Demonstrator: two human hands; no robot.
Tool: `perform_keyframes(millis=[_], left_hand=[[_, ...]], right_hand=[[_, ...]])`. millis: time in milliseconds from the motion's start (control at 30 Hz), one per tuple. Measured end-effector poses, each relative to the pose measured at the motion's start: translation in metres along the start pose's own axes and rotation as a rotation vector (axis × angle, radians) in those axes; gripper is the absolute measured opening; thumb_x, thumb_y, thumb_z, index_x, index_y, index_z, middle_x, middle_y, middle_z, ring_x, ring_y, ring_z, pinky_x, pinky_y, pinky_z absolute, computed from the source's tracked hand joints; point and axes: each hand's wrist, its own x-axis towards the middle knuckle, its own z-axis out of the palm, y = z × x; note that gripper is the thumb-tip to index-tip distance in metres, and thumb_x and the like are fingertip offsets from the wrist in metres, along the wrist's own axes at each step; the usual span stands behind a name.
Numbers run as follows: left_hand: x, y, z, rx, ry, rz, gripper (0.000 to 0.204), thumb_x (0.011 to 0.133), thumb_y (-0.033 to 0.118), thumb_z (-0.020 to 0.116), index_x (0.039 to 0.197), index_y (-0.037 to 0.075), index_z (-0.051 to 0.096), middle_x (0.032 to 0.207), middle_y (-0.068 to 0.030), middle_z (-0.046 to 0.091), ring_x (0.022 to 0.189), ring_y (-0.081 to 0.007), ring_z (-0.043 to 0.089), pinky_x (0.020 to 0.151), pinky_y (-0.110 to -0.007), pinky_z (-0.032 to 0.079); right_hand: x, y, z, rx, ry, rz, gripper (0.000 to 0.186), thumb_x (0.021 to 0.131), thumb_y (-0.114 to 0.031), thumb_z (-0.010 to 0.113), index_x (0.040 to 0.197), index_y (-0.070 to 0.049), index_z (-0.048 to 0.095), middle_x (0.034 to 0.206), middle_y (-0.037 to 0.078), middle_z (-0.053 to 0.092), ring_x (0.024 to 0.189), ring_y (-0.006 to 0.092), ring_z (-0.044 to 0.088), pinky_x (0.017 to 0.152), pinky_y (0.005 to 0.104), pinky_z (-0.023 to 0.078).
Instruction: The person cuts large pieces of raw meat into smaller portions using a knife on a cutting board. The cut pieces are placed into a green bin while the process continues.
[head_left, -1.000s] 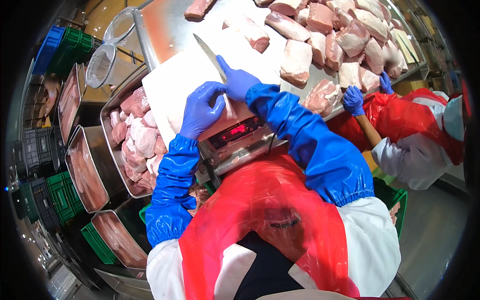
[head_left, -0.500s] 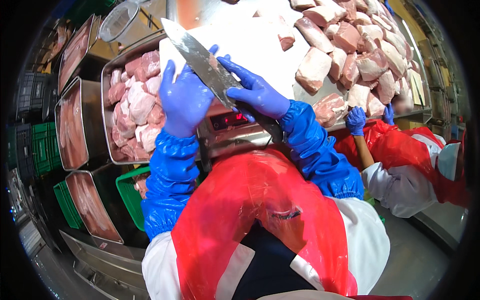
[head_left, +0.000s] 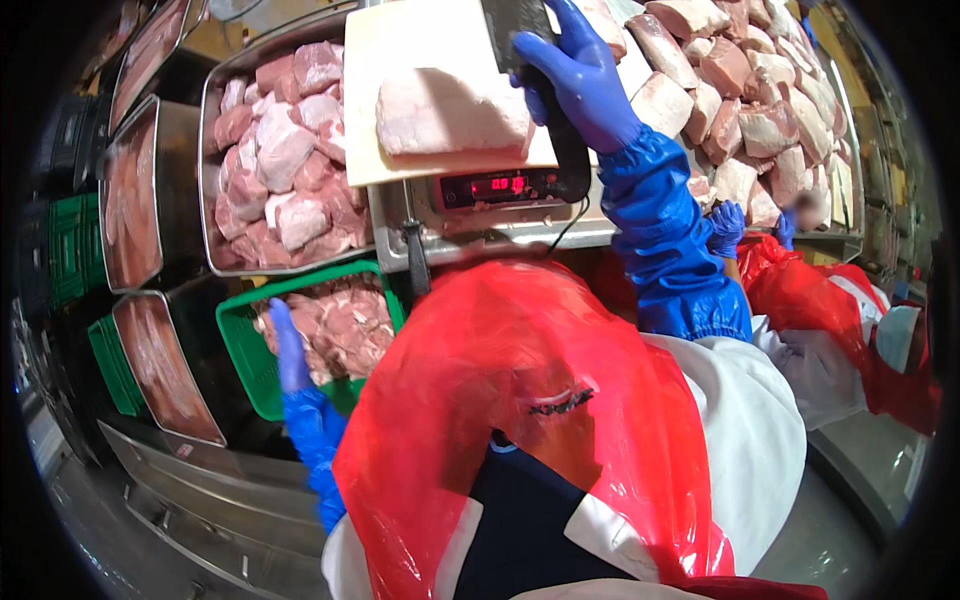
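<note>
My right hand (head_left: 585, 85), in a blue-violet glove, is closed round the black handle of a wide-bladed knife (head_left: 515, 32). The blade's tip runs out of view at the top. Just left of that hand, a thick pale slab of meat (head_left: 455, 112) lies on the white cutting board (head_left: 362, 75). My left hand (head_left: 288, 345) is low over a green crate (head_left: 240, 345) of meat trimmings (head_left: 345, 325), along its left side. Its visible fingers are stretched out, with nothing seen in them; part of the hand is hidden.
A scale with a red display (head_left: 500, 188) sits under the board's near edge, beside a black-handled tool (head_left: 415, 255). Left stands a metal tray (head_left: 208, 200) of meat chunks. Meat blocks (head_left: 745, 125) pile up at right, where another person's gloved hand (head_left: 727, 228) works.
My left hand has dropped from beside the blade to the green crate at lower left. My right hand has carried the knife up and rightward. The slab on the board now shows.
</note>
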Motion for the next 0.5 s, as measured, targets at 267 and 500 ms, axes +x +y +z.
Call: perform_keyframes(millis=[267,500], left_hand=[[0.027,0.175,0.068,-0.238,-0.323,0.327,0.060,0.109,0.029,0.035,0.158,0.000,0.013,0.165,-0.0141,0.014,0.150,-0.0208,0.018,0.122,-0.033,0.019],[0.053,0.306,0.180,-0.716,-0.555,0.507,0.056,0.104,0.021,0.049,0.151,-0.003,0.031,0.150,-0.0158,0.043,0.140,-0.0236,0.039,0.115,-0.035,0.030]], right_hand=[[-0.034,-0.010,-0.026,-0.047,0.076,0.147,0.077,0.095,-0.015,0.062,0.158,-0.010,0.019,0.073,0.006,0.060,0.048,0.0129,0.054,0.045,0.0262,0.046],[-0.076,0.031,-0.058,-0.028,0.294,0.170,0.072,0.094,-0.007,0.058,0.156,-0.003,0.021,0.093,0.012,0.065,0.066,0.0155,0.064,0.051,0.0269,0.052]])
